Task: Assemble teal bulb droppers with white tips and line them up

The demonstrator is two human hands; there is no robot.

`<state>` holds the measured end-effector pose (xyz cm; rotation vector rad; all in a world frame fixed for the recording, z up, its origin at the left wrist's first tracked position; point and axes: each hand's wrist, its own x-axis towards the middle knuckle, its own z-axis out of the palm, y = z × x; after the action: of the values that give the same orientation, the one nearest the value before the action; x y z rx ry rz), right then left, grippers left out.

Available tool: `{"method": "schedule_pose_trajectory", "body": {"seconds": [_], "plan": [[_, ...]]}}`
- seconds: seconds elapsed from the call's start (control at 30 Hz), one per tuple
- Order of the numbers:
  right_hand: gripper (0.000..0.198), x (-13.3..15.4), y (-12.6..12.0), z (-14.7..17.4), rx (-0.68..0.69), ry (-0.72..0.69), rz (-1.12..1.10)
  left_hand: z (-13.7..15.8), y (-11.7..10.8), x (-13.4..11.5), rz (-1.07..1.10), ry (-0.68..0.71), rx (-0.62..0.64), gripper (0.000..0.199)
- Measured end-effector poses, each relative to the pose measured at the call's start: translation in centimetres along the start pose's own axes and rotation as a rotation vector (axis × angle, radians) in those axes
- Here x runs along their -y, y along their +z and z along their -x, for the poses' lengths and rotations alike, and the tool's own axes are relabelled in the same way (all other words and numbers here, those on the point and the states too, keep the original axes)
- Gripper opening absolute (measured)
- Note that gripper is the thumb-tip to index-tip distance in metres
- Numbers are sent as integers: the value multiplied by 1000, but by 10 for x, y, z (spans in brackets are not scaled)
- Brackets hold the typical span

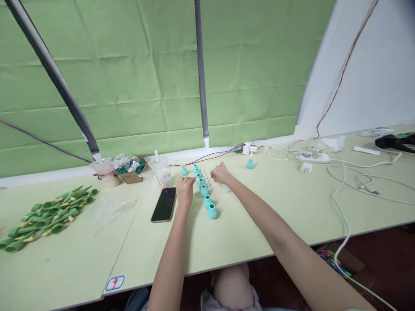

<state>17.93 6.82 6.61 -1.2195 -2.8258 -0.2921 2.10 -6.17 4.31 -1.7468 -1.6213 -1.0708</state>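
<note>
A row of small turquoise round pots with open necks (pixel 204 190) runs away from me across the table. Beside it on the right stands a row of small white pieces (pixel 207 181). My left hand (pixel 184 191) is closed at the left of the pots, a small white piece seeming to show at its fingertips. Over the right side of the white row, my right hand (pixel 221 173) has its fingers curled together; whatever they may hold is hidden. A translucent item (pixel 225 188) lies below my right wrist. Two more turquoise pots with whitish tops (pixel 184 170) (pixel 250 163) stand apart, farther back.
A black phone (pixel 164 205) lies left of my left hand. Behind it are a plastic cup (pixel 160 172), a cardboard box (pixel 132 176) and another cup (pixel 106 172). Green tubular pieces (pixel 48 218) cover the far left. White cables and a power strip (pixel 314 157) spread over the right.
</note>
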Motion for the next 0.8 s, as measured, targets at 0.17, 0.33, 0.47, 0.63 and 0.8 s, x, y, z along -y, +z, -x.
{"method": "schedule_pose_trajectory", "body": {"seconds": [0.17, 0.33, 0.47, 0.63, 0.8], "plan": [[15, 2, -1, 2, 8, -23, -16, -1, -1, 1, -6, 0, 8, 21], [17, -10, -17, 3, -88, -7, -113, -2, 0, 5, 4, -1, 6, 21], [17, -44, -30, 10, -298, 166, -220, -2, 0, 7, 11, -8, -4, 21], [18, -80, -12, 39, -11, 207, -359, -3, -2, 6, 17, -27, -1, 22], [28, -73, 19, 65, 31, 221, -364, -2, 2, 9, 20, -15, 16, 24]]}}
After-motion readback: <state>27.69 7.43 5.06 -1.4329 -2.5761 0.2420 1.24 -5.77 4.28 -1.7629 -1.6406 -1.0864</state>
